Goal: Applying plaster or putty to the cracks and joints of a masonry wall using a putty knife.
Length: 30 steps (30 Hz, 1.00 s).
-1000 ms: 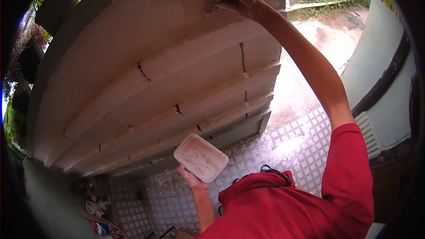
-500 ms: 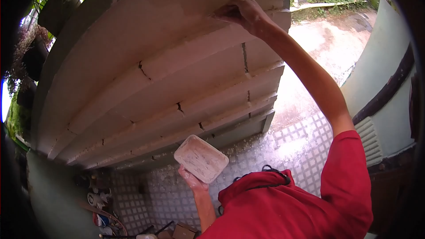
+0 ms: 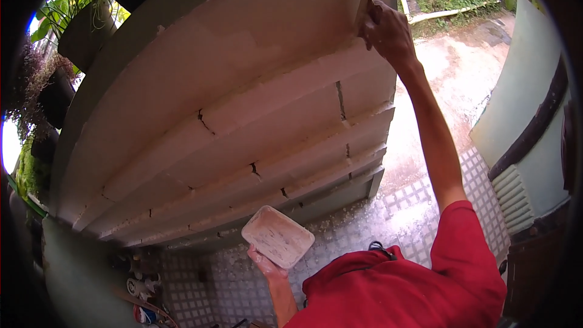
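Observation:
My right hand [image 3: 388, 31] is raised high and grips a flat scraper blade [image 3: 363, 9] pressed against the upper right part of a pale plastered wall [image 3: 243, 85]. The wall is built of stepped bands with dark cracks at the joints. Lower down, my left hand [image 3: 265, 263] holds a white rectangular tray [image 3: 277, 236] smeared with pale filler, held just in front of the wall's base. My red shirt [image 3: 395, 285] fills the lower edge.
A patterned tiled floor [image 3: 419, 197] runs below the wall, with wet concrete ground [image 3: 449, 79] beyond. A pale green gate or wall [image 3: 522, 103] stands on the right. Potted plants [image 3: 79, 12] sit on top at the left. Small items [image 3: 141, 291] lie on the floor lower left.
My right hand has slid rightward along the top of the wall with the scraper, reaching the wall's right edge. The left hand and tray stay in about the same place.

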### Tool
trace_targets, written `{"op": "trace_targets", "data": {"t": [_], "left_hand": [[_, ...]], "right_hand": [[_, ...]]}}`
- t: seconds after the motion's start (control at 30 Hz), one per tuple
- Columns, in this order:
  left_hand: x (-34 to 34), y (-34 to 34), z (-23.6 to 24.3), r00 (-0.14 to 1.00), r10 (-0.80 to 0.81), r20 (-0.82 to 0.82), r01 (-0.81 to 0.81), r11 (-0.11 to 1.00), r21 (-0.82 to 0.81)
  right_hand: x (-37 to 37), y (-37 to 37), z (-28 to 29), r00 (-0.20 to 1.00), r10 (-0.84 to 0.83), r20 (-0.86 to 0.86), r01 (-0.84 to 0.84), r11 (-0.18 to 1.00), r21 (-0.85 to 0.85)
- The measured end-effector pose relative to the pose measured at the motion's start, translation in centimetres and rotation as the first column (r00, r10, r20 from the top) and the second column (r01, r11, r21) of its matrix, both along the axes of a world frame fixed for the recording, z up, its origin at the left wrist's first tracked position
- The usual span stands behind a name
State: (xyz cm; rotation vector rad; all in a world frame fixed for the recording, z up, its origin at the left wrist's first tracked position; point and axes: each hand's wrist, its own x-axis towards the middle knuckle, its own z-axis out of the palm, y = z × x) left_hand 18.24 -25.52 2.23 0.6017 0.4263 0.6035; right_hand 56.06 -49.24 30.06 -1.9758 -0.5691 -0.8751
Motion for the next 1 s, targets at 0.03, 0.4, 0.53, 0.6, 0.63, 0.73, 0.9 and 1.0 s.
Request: {"op": "trace_targets", "data": {"t": [0.03,0.4,0.53,0.6,0.63,0.73,0.9,1.0], "left_hand": [[-0.2,0.3,-0.1,1.0,0.022,-0.018,-0.022,1.0,0.005],[-0.9,1.8,-0.2,0.998,0.046,-0.048,-0.047,0.999,-0.019],[-0.6,2.9,0.0,0.999,0.026,-0.033,-0.024,0.998,0.056],[-0.5,2.8,0.6,0.999,0.023,-0.022,-0.022,0.999,0.043],[-0.5,2.8,0.8,0.999,0.022,-0.033,-0.021,0.999,0.037],[-0.1,3.0,0.1,0.999,-0.009,-0.039,0.01,1.0,0.012],[-0.4,3.4,-0.8,0.997,-0.035,-0.065,0.036,0.999,0.021],[0.0,2.9,-0.2,0.997,-0.066,-0.038,0.068,0.997,0.047]], "right_hand": [[-0.8,0.7,0.0,0.993,0.108,-0.048,-0.095,0.97,0.225],[-3.4,10.8,-0.8,0.983,0.177,0.045,-0.178,0.984,0.012],[-6.1,14.5,0.0,0.965,0.258,-0.049,-0.261,0.963,-0.071],[-5.4,12.3,0.1,0.971,0.236,-0.029,-0.238,0.967,-0.093],[-4.6,10.6,0.4,0.977,0.214,-0.008,-0.214,0.971,-0.111],[-1.9,6.0,2.0,0.99,0.002,0.141,0.001,1.0,-0.021],[-4.5,12.3,1.2,0.995,0.01,0.099,-0.009,1.0,-0.012],[-7.3,18.3,-0.5,0.949,0.166,0.267,-0.155,0.986,-0.062]]}}
